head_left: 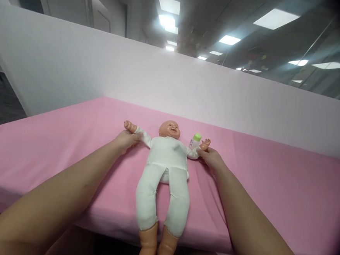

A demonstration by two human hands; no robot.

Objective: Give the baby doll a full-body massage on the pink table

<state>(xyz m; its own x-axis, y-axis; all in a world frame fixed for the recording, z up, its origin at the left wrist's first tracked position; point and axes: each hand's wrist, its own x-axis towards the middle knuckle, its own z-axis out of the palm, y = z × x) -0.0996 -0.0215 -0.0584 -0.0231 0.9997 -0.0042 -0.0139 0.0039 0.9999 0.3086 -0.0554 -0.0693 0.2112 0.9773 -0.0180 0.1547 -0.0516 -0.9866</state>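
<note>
The bald baby doll in soft white clothes (168,154) lies on its back on a table with a smooth pink cloth (69,151), right between the two hands. Its long way runs from far to near: the head is at the far end, and the legs come straight toward the person. The feet reach out past the near edge of the cloth.

The left hand (125,140) is at the left side of the doll. Its fingers are closed around the white sleeve, just below the little wrist. That doll arm goes out to the side and a bit away, almost straight.

The right hand (212,159) is at the other side. Its fingers are closed in a small pinch near the other little wrist. That doll arm is more bent, with its tiny hand up.

Both hands are nearer to the person than the doll's head is, and they look about as close to its tummy as each other. A small clear bottle with a bright green lid (195,141) is just beside the bent doll arm, near the right hand.
</note>
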